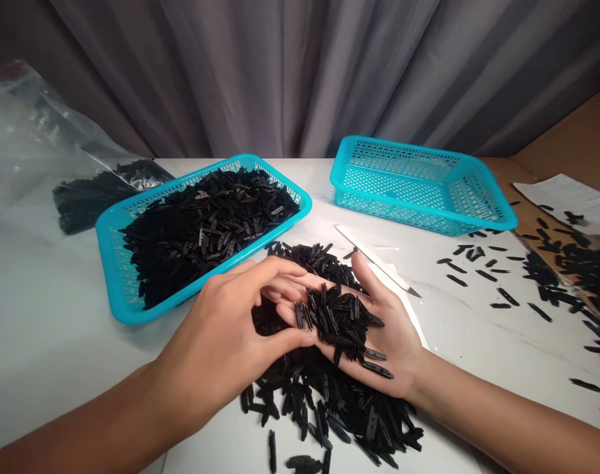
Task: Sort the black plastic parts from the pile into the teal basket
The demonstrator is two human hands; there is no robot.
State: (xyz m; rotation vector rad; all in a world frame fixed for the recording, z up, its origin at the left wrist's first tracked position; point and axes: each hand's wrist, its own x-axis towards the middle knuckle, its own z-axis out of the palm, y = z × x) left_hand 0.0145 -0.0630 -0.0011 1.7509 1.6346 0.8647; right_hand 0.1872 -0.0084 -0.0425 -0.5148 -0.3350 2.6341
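Observation:
My right hand (379, 322), palm up and fingers stretched to the left, holds a heap of small black plastic pieces (337, 322). They are narrow and flat, and some show tiny holes. My left hand (241, 322) is at the fingertips of my right hand, its thumb and index finger apart on either side of the heap's left edge. I see nothing gripped in it, though some of its fingers are partly hidden. Beneath both hands a loose pile of the same pieces (329, 395) lies on the white table (206, 421).
At left a blue basket (110, 263) is filled with black pieces, beside a clear plastic bag (93, 191) with more. Another blue basket (423, 220) stands back right. A white-handled pointed tool (379, 260) lies behind my right hand. Pieces lie scattered around cardboard (541, 210) at right.

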